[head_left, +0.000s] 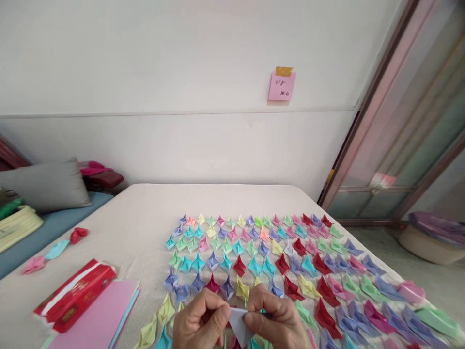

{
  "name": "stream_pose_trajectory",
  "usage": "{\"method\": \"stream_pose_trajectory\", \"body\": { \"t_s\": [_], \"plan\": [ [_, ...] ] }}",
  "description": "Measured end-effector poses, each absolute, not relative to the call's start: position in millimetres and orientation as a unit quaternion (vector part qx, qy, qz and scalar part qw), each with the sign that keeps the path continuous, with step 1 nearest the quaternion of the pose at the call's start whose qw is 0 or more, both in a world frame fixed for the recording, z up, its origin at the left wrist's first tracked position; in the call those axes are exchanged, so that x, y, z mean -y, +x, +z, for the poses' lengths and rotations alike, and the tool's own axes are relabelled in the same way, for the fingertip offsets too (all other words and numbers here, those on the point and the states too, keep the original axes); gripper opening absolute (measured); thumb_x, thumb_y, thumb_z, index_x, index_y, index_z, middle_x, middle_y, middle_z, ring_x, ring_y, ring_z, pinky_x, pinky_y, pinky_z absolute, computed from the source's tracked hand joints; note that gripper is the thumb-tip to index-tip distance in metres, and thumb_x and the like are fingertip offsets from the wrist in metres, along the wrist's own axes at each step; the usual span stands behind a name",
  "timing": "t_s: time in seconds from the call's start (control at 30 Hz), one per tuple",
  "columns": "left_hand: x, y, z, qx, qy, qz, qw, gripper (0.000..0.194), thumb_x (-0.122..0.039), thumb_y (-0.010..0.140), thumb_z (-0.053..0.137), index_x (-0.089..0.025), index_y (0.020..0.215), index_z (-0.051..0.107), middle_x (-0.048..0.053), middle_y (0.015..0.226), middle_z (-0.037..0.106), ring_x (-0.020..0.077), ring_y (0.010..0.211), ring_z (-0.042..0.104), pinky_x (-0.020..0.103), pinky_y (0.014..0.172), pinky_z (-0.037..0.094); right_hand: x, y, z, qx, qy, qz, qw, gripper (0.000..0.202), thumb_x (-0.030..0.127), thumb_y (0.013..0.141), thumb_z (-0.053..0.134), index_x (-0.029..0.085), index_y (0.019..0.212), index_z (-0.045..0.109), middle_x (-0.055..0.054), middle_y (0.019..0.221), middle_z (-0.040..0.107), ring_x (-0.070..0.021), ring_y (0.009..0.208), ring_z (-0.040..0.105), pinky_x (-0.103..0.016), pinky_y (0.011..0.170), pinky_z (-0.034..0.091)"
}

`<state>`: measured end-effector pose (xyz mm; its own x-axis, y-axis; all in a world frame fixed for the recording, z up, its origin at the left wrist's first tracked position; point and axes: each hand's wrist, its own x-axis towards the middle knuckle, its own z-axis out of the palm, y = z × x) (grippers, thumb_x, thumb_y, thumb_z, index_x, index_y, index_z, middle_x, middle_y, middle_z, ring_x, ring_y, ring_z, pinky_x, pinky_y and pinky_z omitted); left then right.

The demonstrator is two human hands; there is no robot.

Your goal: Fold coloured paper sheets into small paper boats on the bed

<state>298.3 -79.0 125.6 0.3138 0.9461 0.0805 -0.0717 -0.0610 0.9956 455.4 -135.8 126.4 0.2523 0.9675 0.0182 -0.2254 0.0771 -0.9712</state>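
Between my two hands is a small pale lilac piece of folded paper (240,325), coming to a point at its lower end. My left hand (203,320) pinches its left corner with thumb and forefinger. On the other side my right hand (276,320) presses its thumb on the paper's right edge. Both hands hover over rows of small folded paper boats in many colours. A yellow paper boat (242,289) and a dark red paper boat (212,284) lie just beyond my fingers. The lowest part of the hands is cut off by the frame.
A red tissue pack (78,293) rests on a stack of coloured paper (98,320) at the left. Further left lie crumpled pieces in red (78,235), blue (57,249) and pink (33,264). Behind the cloth-covered table (145,203) stands a white wall (203,150) with a pink note (282,86).
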Motion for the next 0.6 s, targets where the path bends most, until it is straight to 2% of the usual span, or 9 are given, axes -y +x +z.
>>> {"method": "stream_pose_trajectory", "body": {
  "t_s": [0.1, 0.23, 0.33, 0.43, 0.5, 0.6],
  "plan": [
    [75.8, 299.4, 122.1, -0.397, 0.543, 0.423, 0.607, 0.038, -0.05, 0.073, 0.073, -0.017, 0.056, 0.065, -0.006, 0.036, 0.049, 0.0076, 0.036, 0.043, 0.017, 0.042, 0.03, 135.2, 454.7, 122.8, 0.38, -0.49, 0.479, 0.622, 0.018, 0.033, 0.066, 0.08, 0.022, 0.056, 0.07, 0.004, 0.06, 0.047, -0.0134, 0.059, 0.043, -0.026, 0.057, 0.034],
    [73.4, 303.2, 124.1, -0.391, 0.549, 0.372, 0.638, 0.038, -0.053, 0.064, 0.077, -0.016, 0.07, 0.069, -0.008, 0.04, 0.044, 0.0079, 0.037, 0.038, 0.018, 0.042, 0.026, 134.4, 454.2, 116.9, 0.389, -0.502, 0.466, 0.616, 0.018, 0.033, 0.066, 0.078, 0.021, 0.056, 0.069, 0.005, 0.059, 0.045, -0.0123, 0.055, 0.04, -0.026, 0.054, 0.031],
    [73.2, 303.4, 126.6, -0.401, 0.59, 0.338, 0.613, 0.037, -0.051, 0.068, 0.074, -0.016, 0.06, 0.065, -0.009, 0.038, 0.039, 0.0076, 0.037, 0.033, 0.019, 0.042, 0.022, 134.3, 453.7, 116.1, 0.424, -0.526, 0.421, 0.606, 0.017, 0.029, 0.067, 0.075, 0.02, 0.053, 0.068, 0.004, 0.058, 0.046, -0.0127, 0.056, 0.04, -0.027, 0.056, 0.03],
    [71.7, 300.5, 127.2, -0.417, 0.58, 0.353, 0.605, 0.036, -0.049, 0.071, 0.071, -0.018, 0.058, 0.062, -0.008, 0.039, 0.04, 0.0086, 0.038, 0.034, 0.02, 0.042, 0.023, 135.2, 454.7, 119.1, 0.444, -0.54, 0.399, 0.594, 0.016, 0.027, 0.068, 0.072, 0.02, 0.054, 0.067, 0.003, 0.06, 0.048, -0.0136, 0.058, 0.043, -0.027, 0.057, 0.032],
    [70.1, 299.0, 126.9, -0.415, 0.575, 0.374, 0.599, 0.032, -0.047, 0.071, 0.072, -0.018, 0.061, 0.063, -0.007, 0.045, 0.044, 0.0097, 0.043, 0.038, 0.02, 0.046, 0.027, 136.0, 456.3, 121.3, 0.443, -0.547, 0.399, 0.588, 0.015, 0.025, 0.068, 0.07, 0.02, 0.055, 0.066, 0.003, 0.061, 0.048, -0.0138, 0.058, 0.044, -0.027, 0.057, 0.033],
    [70.0, 300.7, 126.5, -0.364, 0.62, 0.386, 0.578, 0.023, -0.04, 0.065, 0.077, -0.019, 0.073, 0.07, -0.002, 0.065, 0.058, 0.014, 0.058, 0.05, 0.022, 0.057, 0.038, 136.4, 457.3, 121.2, 0.452, -0.563, 0.379, 0.579, 0.015, 0.022, 0.068, 0.07, 0.02, 0.054, 0.065, 0.004, 0.06, 0.047, -0.0137, 0.057, 0.042, -0.027, 0.058, 0.033]
  ]
}}
